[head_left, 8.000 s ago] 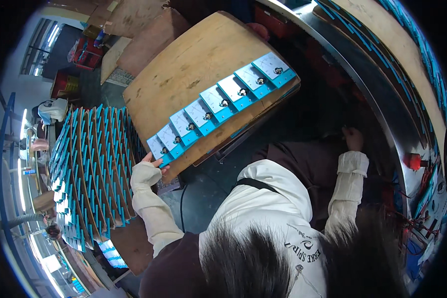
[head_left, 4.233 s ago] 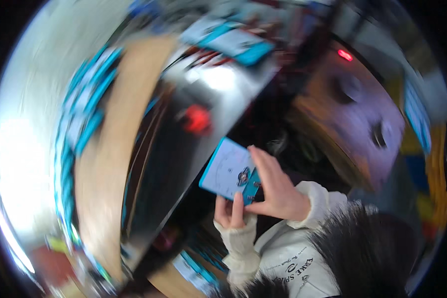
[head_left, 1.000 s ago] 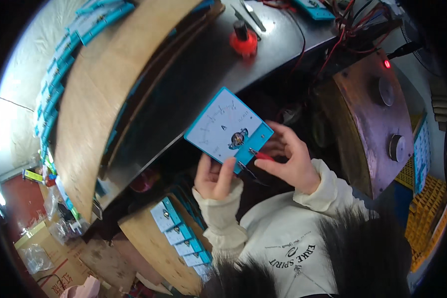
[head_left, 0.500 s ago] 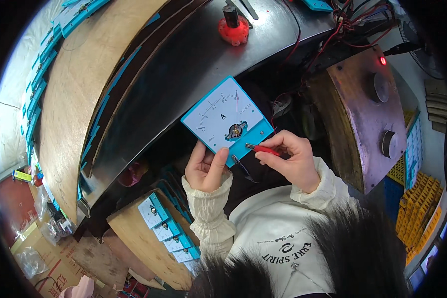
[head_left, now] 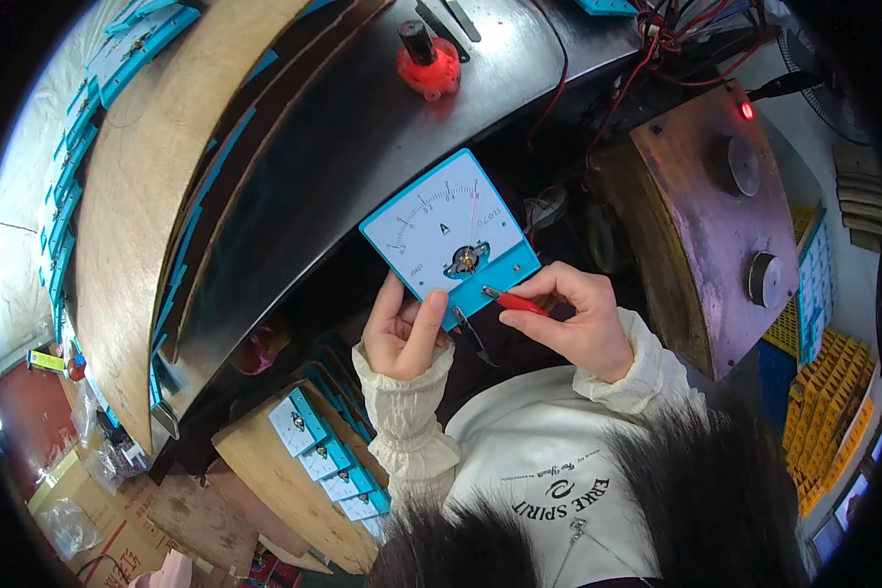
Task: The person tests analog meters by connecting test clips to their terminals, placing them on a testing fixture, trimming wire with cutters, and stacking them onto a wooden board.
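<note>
My left hand [head_left: 405, 328] grips a square ammeter [head_left: 431, 218] by its lower left edge, thumb on the front. The meter has a blue frame, a white scale face and a bare movement showing near its base. Its thin red needle stands at the right part of the scale. Between the thumb and fingers of my right hand [head_left: 575, 316] is a red alligator clip [head_left: 514, 301], its metal tip at the meter's lower blue strip. A black alligator clip [head_left: 467, 328] hangs at the lower edge beside my left thumb.
A red-based knob tool [head_left: 428, 64] stands on the dark metal bench [head_left: 363, 127]. To the right is a metal control box [head_left: 710, 225] with two knobs and a lit red lamp. More meters [head_left: 309, 441] lie on a board at lower left; stacked boards [head_left: 157, 196] carry others.
The view has shifted slightly. Both hands keep hold of the meter and the red clip, whose tip stays at the lower strip; the red clip's handle tilts a little lower.
</note>
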Tool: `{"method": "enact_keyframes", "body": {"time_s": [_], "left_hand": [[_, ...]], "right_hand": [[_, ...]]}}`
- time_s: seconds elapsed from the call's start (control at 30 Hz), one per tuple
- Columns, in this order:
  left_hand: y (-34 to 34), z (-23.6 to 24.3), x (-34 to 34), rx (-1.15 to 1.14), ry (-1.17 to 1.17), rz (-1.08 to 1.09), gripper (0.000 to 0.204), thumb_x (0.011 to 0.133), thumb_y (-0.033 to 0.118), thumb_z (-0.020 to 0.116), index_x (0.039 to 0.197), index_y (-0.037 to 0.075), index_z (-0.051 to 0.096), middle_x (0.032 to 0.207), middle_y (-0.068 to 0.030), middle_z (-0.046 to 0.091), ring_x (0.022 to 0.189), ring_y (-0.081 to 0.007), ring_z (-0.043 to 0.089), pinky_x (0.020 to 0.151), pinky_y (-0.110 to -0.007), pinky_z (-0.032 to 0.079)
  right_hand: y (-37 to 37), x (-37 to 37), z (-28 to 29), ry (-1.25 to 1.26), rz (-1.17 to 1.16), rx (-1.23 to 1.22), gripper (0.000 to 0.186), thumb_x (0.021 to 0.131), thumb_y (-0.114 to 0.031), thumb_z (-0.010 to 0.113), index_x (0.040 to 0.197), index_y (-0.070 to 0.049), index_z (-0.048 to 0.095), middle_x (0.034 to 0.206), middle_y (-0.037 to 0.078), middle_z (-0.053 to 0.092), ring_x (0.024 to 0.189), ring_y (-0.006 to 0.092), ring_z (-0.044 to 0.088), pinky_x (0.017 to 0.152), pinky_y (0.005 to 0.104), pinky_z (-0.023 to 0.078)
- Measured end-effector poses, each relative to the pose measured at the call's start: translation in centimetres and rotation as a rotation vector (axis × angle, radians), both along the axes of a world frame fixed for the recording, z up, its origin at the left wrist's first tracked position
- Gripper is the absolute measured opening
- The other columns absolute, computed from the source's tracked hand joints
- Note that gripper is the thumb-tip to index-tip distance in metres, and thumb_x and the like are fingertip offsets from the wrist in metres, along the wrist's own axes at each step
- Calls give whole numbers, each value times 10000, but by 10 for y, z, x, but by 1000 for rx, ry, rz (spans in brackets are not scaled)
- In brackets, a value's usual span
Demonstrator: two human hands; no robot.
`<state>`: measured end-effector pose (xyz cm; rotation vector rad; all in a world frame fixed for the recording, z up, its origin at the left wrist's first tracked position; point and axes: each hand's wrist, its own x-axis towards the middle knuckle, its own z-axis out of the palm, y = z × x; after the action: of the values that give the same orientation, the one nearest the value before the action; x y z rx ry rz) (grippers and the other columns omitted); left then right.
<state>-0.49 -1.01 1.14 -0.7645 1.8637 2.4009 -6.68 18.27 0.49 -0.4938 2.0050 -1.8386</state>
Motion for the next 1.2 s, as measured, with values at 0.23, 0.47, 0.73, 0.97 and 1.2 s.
{"method": "enact_keyframes", "body": {"time_s": [0.23, 0.47, 0.73, 0.97, 1.2], "left_hand": [[2, -5, -1, 39, 30, 35, 550, 921, 122, 641, 1397, -34, 414, 986, -60, 686, 624, -33, 554, 548, -167, 416], [5, -9, -1, 87, 49, 97, 509, 922, 130, 641, 1362, -39, 449, 986, -56, 676, 656, -40, 561, 561, -167, 422], [18, -15, -8, 52, 91, 12, 441, 935, 119, 603, 1329, -44, 486, 1005, -66, 676, 744, -69, 603, 675, -193, 462], [52, 27, -23, -281, 337, -217, 481, 931, 153, 535, 1359, -60, 479, 1113, -125, 647, 922, -147, 587, 822, -269, 464], [58, 26, -45, -1069, 415, -220, 260, 680, 60, 784, 936, 90, 754, 987, -116, 651, 1060, -250, 546, 821, -345, 467]], "right_hand": [[3, -4, 1, 35, -11, 20, 251, 763, 10, 778, 977, 2, 648, 913, 71, 699, 773, 86, 655, 676, 220, 520], [2, -6, -1, 119, -10, 40, 244, 757, -7, 783, 959, 4, 647, 882, 95, 696, 754, 128, 678, 660, 235, 534], [-4, -4, 12, 480, -263, 293, 925, 591, -182, 894, 1355, 18, 412, 1336, 230, 460, 1177, 366, 519, 975, 422, 445], [14, -13, 3, -250, -135, -439, 961, 728, -181, 816, 1464, 47, 242, 1404, 226, 411, 1248, 350, 495, 1066, 416, 386], [29, -15, -3, -1047, -10, -1063, 746, 889, -573, 496, 1410, -48, 399, 1326, 184, 529, 1162, 325, 569, 1053, 515, 412]]}}
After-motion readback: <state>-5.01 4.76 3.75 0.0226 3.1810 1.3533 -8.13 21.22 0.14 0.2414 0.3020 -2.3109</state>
